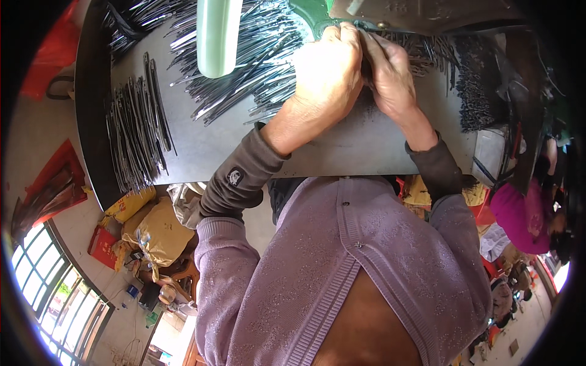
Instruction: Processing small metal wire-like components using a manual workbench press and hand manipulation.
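Note:
My left hand (329, 68) is closed, its fingertips pinched at the foot of a green machine part (312, 13). Against it, my right hand (392, 72) is closed too, fingers pressed together and pointing up to the same spot. Whatever the two hands grip between them is hidden by the fingers; only a dark sliver shows. To the left of my hands, a wide heap of thin dark strips (244, 76) with shiny pale ends covers the grey tabletop (342, 152). Another row of such strips (137, 125) lies near the table's left edge.
A pale green tube-shaped lamp (218, 39) hangs over the heap. A brown metal plate (427, 15) sits above my right hand. Bundled dark pieces (479, 85) and a pale box (490, 152) are at the right. A person in magenta (522, 216) is nearby.

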